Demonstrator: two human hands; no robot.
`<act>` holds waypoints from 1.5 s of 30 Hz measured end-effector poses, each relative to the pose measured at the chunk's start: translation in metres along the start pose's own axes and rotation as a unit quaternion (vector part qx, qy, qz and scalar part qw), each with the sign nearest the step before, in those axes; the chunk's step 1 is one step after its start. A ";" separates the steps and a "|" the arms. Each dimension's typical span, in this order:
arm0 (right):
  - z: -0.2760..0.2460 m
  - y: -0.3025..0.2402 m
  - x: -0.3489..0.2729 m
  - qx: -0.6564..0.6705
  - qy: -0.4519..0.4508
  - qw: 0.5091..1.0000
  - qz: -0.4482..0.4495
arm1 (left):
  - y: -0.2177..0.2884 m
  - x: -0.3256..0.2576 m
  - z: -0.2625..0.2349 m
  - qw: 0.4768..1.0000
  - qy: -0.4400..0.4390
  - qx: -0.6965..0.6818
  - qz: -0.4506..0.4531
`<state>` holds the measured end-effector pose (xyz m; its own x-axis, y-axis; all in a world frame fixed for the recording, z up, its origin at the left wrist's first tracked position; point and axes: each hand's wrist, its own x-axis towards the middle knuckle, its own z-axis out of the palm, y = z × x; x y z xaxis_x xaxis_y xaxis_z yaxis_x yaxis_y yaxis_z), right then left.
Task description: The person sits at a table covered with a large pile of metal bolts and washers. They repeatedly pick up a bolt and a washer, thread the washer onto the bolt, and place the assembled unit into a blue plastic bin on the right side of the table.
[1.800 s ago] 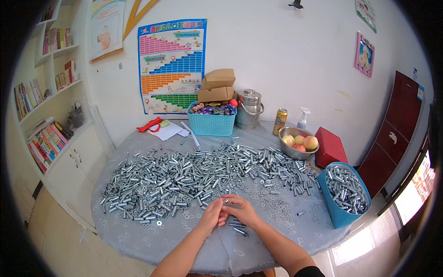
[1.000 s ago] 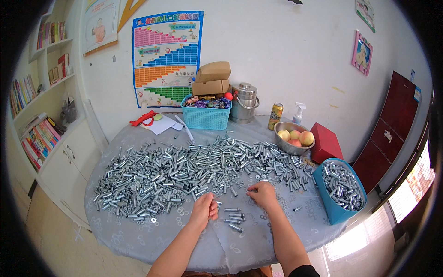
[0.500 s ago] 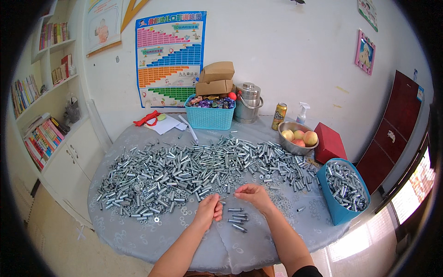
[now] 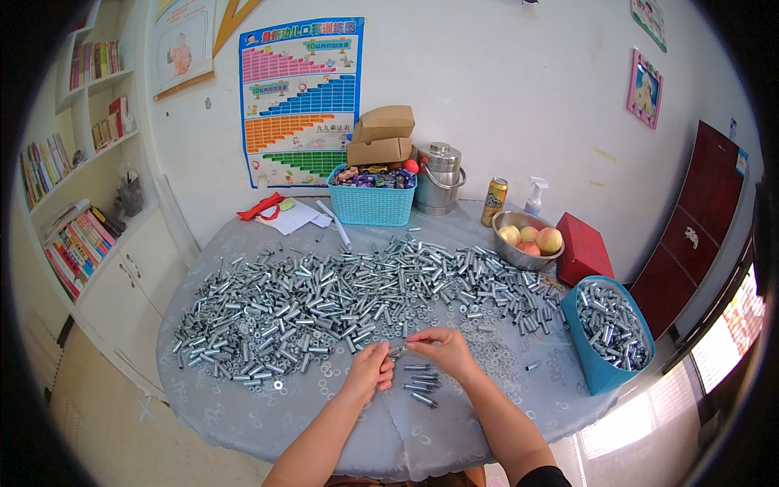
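Note:
My left hand (image 4: pixel 371 370) is closed around a thin metal bolt (image 4: pixel 396 351) whose end sticks out toward the right. The thumb and fingertips of my right hand (image 4: pixel 443 351) are pinched together at that end; whatever small part they hold, if any, is too small to make out. Just below the hands, several sleeve anchor bolts (image 4: pixel 420 379) lie side by side on the grey tablecloth (image 4: pixel 324 438). Beyond my hands spreads a wide heap of loose metal sleeves and bolts (image 4: pixel 324 296), with flat washers (image 4: pixel 278 385) scattered along its near edge.
At the right table edge stands a blue bin (image 4: pixel 596 381) full of metal anchors. Behind the heap are a turquoise basket (image 4: pixel 372 206), a steel pot (image 4: pixel 439 183), a can (image 4: pixel 494 201), a spray bottle (image 4: pixel 535 196), a fruit bowl (image 4: pixel 519 258) and a red box (image 4: pixel 582 248).
My right hand has moved slightly left, bringing its fingertips up to the end of the bolt in my left hand. The left hand stays nearly where it was.

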<state>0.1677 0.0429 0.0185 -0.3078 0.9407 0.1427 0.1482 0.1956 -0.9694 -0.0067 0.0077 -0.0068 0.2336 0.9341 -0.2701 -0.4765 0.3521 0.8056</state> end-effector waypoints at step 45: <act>0.008 0.021 0.015 -0.458 0.036 0.853 -0.248 | 0.007 0.007 -0.014 0.986 0.059 -0.067 0.140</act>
<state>0.1588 0.0592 -0.0008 -0.4925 0.6869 0.5344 0.6985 0.6783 -0.2281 -0.0198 0.0171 -0.0105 -0.0193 0.9935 -0.1123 -0.6173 0.0765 0.7830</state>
